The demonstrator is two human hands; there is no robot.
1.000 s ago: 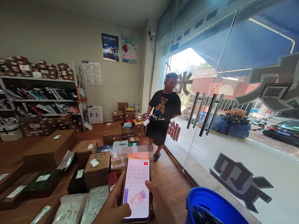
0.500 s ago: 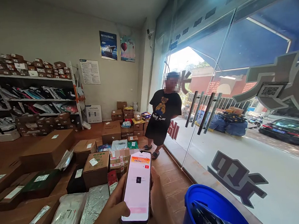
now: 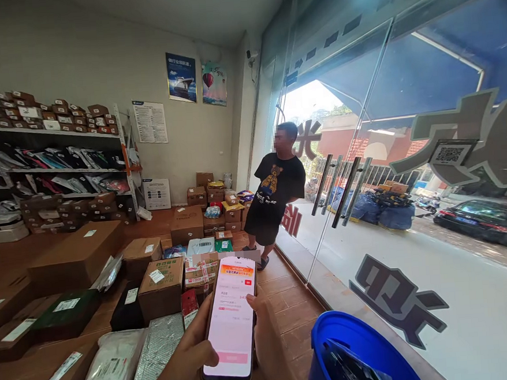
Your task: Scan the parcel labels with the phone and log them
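A smartphone (image 3: 228, 325) with a lit, mostly white and pink screen is held upright in front of me. My left hand (image 3: 197, 344) is wrapped round its left side, the thumb lying over the lower left of the screen by a pink bar. My right hand (image 3: 263, 328) grips the right edge, its thumb tip over the upper right of the screen. An orange banner and lines of small text show on the display. The fingers behind the phone are hidden. Just beyond it lie a taped carton (image 3: 201, 272) and a red box (image 3: 189, 307).
Cartons (image 3: 75, 251) and bagged parcels (image 3: 109, 368) cover the floor at left. Stocked shelves (image 3: 58, 134) line the wall. A person (image 3: 277, 188) stands by the glass door (image 3: 368, 216). A blue bin (image 3: 360, 344) holding dark plastic is at lower right.
The phone screen has gone from a dark loading square to lines of text. My right thumb has moved onto the screen's right side. The standing person's head has turned left.
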